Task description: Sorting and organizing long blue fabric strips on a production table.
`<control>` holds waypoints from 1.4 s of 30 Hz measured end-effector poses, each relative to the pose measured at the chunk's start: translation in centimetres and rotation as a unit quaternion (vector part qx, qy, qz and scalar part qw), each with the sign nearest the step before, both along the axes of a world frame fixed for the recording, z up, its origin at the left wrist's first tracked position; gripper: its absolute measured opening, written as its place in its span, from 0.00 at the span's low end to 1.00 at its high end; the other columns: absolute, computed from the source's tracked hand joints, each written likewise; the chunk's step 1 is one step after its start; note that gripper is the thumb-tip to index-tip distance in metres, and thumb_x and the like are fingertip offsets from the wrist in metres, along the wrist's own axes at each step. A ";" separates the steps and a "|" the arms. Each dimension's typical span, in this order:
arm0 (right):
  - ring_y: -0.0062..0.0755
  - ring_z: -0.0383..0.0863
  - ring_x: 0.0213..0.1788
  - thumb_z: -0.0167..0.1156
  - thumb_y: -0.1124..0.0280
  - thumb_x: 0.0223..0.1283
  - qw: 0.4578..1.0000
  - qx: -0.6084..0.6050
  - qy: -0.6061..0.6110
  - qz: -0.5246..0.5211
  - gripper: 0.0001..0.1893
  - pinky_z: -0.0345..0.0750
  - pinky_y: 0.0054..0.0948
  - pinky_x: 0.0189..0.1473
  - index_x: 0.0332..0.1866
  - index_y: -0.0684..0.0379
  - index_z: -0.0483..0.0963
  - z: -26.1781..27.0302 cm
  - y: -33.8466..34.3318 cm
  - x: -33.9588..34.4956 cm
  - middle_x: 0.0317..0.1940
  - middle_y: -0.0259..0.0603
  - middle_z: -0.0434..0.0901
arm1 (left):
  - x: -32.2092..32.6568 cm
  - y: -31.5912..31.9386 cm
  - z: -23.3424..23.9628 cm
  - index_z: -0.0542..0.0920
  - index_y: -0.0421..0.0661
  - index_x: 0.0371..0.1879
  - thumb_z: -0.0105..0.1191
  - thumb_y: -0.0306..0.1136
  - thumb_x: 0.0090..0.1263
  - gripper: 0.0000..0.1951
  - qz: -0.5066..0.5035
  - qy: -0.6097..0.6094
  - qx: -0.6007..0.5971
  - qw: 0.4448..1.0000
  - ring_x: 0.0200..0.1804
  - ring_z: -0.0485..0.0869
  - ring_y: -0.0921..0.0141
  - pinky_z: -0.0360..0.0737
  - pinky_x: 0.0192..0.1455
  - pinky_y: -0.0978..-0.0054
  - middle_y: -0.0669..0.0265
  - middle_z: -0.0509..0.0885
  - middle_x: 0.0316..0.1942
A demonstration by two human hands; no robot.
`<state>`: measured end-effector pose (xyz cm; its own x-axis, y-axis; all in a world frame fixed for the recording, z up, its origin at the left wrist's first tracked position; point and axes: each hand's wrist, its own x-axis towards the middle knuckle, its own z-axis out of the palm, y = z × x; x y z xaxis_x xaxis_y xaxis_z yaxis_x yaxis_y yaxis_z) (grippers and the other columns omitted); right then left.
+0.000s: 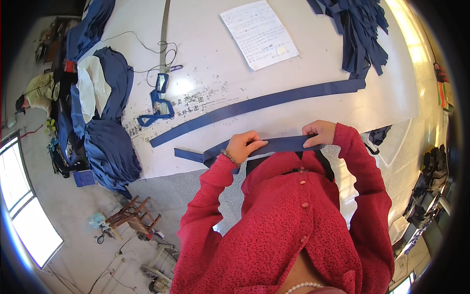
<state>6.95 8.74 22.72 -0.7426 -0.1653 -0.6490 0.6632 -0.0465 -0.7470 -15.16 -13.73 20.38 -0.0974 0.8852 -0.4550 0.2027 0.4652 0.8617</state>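
Observation:
Both of my hands grip one navy fabric strip [286, 144], held level at the near edge of the white table [315, 110]. My left hand [242, 147] pinches it between thumb and fingers; past that hand the strip folds over and its tail lies out to the left. At its right end, my right hand [318, 133] holds it the same way. Just beyond my hands a second, long navy strip [253, 104] stretches across the table. Its right end meets a heap of navy strips [361, 33] at the far right.
Stacked navy fabric pieces [110, 150] cover the table's left side, with a white piece [93, 86] on them. A handwritten sheet [260, 35], a metal ruler [164, 40] and a looped blue band [158, 106] lie farther back. A wooden stool [134, 217] stands lower left; a person [40, 90] is beyond.

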 end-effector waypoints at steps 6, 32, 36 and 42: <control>0.12 0.65 0.22 0.63 0.64 0.54 0.998 -0.043 -0.003 -0.049 0.13 0.65 0.19 0.26 0.23 0.58 0.70 0.3 2.6 1.3 0.17 0.24 0.68 | -3.6 -2.6 -0.1 0.79 0.42 0.31 0.60 0.26 0.61 0.04 0.137 -0.307 -0.063 0.940 0.30 0.74 0.84 0.71 0.35 0.86 0.76 0.79 0.27; 0.08 0.64 0.22 0.64 0.67 0.55 0.988 -0.002 0.016 -0.155 0.11 0.62 0.14 0.25 0.24 0.55 0.69 -1.1 6.9 1.9 0.18 0.21 0.67 | -13.8 -11.3 -2.3 0.83 0.44 0.24 0.63 0.36 0.57 0.08 -0.064 0.164 -0.174 0.969 0.34 0.79 0.72 0.75 0.39 0.74 0.68 0.82 0.29; 0.15 0.69 0.30 0.65 0.67 0.53 0.995 0.058 0.085 -0.014 0.10 0.68 0.20 0.34 0.27 0.62 0.74 1.7 1.6 -2.0 0.22 0.28 0.74 | -3.4 -3.0 -2.7 0.77 0.44 0.48 0.61 0.36 0.59 0.18 -0.029 0.138 0.155 0.978 0.51 0.78 0.62 0.72 0.57 0.68 0.58 0.79 0.47; 0.14 0.70 0.26 0.63 0.68 0.54 0.995 0.078 0.032 -0.060 0.09 0.68 0.20 0.29 0.29 0.62 0.73 2.9 -1.2 -2.9 0.21 0.30 0.75 | 5.9 3.4 1.3 0.78 0.41 0.40 0.61 0.26 0.56 0.13 0.094 -0.144 0.137 0.975 0.43 0.78 0.68 0.73 0.50 0.75 0.61 0.79 0.39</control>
